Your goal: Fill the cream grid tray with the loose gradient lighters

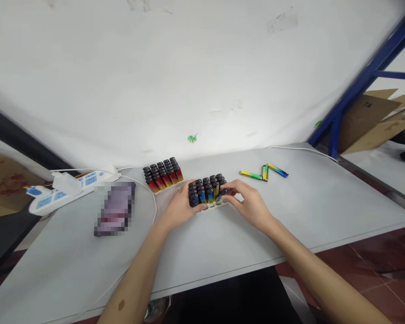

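Observation:
A block of black-capped, blue-and-yellow sticks (202, 196), like vapes or lighters, stands upright in rows in a pale tray (212, 206) with round holes showing along its front edge. My left hand (178, 204) is curled round the left end of the block, thumb at the front and fingers behind. At the right front corner, my right hand (246, 200) pinches one black-capped stick (224, 191) between thumb and fingers. The lower part of that stick is hidden, so I cannot tell whether it sits in a hole.
Behind to the left stands another tray of red-and-yellow black-capped sticks (164, 175). Several shiny coloured sticks (265, 173) lie loose at the back right. A white power strip (70, 191), a cable (155, 207) and a pixelated flat object (116, 209) occupy the table's left side.

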The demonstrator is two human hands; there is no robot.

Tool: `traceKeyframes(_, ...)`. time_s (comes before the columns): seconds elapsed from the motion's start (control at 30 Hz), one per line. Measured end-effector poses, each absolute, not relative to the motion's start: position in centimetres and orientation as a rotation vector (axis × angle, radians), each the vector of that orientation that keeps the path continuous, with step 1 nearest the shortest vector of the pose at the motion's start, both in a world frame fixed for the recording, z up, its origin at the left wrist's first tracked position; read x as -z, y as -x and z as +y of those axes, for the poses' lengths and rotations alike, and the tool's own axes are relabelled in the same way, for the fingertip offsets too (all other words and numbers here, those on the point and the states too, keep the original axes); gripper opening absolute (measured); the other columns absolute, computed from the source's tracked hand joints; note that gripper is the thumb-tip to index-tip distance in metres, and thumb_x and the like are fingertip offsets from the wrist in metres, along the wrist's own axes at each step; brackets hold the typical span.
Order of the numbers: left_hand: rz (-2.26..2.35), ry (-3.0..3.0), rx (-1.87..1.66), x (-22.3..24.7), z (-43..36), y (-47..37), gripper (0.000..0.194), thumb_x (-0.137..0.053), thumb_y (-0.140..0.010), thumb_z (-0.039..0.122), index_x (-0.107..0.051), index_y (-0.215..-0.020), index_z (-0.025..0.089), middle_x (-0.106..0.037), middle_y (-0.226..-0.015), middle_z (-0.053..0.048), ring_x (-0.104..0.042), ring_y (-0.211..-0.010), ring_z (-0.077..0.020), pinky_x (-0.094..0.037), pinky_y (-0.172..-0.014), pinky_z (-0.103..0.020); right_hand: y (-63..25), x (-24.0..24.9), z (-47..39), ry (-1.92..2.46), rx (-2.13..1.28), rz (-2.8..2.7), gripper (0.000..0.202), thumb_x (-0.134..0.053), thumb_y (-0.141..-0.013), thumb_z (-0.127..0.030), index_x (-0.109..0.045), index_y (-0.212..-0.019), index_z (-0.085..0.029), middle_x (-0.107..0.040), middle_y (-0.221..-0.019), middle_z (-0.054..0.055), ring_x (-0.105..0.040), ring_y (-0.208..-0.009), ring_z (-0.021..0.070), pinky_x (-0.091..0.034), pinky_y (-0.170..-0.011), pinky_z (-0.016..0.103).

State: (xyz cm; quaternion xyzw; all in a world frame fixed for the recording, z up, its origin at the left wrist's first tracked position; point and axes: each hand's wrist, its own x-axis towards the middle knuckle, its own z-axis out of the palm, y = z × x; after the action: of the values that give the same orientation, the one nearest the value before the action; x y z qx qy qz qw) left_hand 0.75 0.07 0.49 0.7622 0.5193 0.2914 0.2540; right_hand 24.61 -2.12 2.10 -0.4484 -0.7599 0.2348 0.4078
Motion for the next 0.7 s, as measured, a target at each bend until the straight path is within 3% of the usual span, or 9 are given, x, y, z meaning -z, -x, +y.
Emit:
traceKeyframes(0.3,1.429,-2.094,-0.761,-0.7,0.1,-1.0,0.071,-0.076,-0.075,0.036,-0.039,-0.135,0.023,-0.059,-0.130,-0.008,-0.055,-0.122,-0.0296,-0.046,-0.102,-0.045,-24.6,-1.3,-1.2,1.169,-0.441,-2.078,0.023,-0.051,-0.097,-0.031,-0.063,-0.117,-0.029,-0.065,-0.101,0.006,-0.065,-0.085,0.0210,-0.053,-0.074,0.035)
traceKeyframes(0.5,1.435,-2.095,-0.748,-0.7,0.1,-1.0,0.072,-0.075,-0.075,0.037,-0.039,-0.136,0.023,-0.059,-0.130,-0.009,-0.056,-0.122,-0.0304,-0.046,-0.101,-0.046,-24.7,-0.2,-1.5,1.249,-0.033,-2.154,0.031,-0.048,-0.098,-0.034,-0.061,-0.126,-0.029,-0.065,-0.097,0.008,-0.064,-0.082,0.0209,-0.048,-0.061,0.030)
traceKeyframes(0.7,1.461,-2.084,-0.717,-0.4,0.2,-0.8,0.075,-0.075,-0.075,0.040,-0.037,-0.138,0.024,-0.059,-0.132,-0.009,-0.054,-0.124,-0.0311,-0.045,-0.103,-0.046,-27.4,0.6,-1.3,1.294,0.020,-1.887,0.026,-0.050,-0.096,-0.034,-0.065,-0.116,-0.025,-0.063,-0.092,0.007,-0.061,-0.076,0.0182,-0.050,-0.068,0.030)
